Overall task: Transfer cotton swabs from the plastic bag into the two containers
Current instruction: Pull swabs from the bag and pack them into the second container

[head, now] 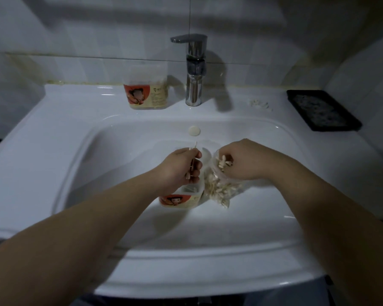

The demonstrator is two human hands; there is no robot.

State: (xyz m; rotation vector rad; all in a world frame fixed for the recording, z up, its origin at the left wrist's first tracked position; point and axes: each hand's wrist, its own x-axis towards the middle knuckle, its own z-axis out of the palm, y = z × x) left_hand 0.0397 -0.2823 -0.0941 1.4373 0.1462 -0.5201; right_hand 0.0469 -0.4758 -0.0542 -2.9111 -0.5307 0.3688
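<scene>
Pinching a small bunch of wooden-stemmed cotton swabs in my left hand, I am holding them upright, thumb and fingers closed round the stems, just above the open mouth of a translucent plastic container with a red-and-cream label. That container is standing in the basin of the white ceramic sink, towards its front, and a few swabs are already lying inside it.

My right hand is curling its fingers over the mouth of the clear plastic bag, which is sitting in the basin right beside the container and touching it. I am gripping the bag's rim there. In this dim light I cannot tell whether those fingers are also pinching swabs among the white tips showing at the opening.

The bag is still holding a thick heap of swabs, so I judge the job to be at an early stage, with most of the transfer left. The second container, of the same make, is waiting on the back edge of the sink, left of the chrome tap; how full it is I cannot see. A few loose swabs are lying on the back right edge, near a black rectangular tray in that corner.
</scene>
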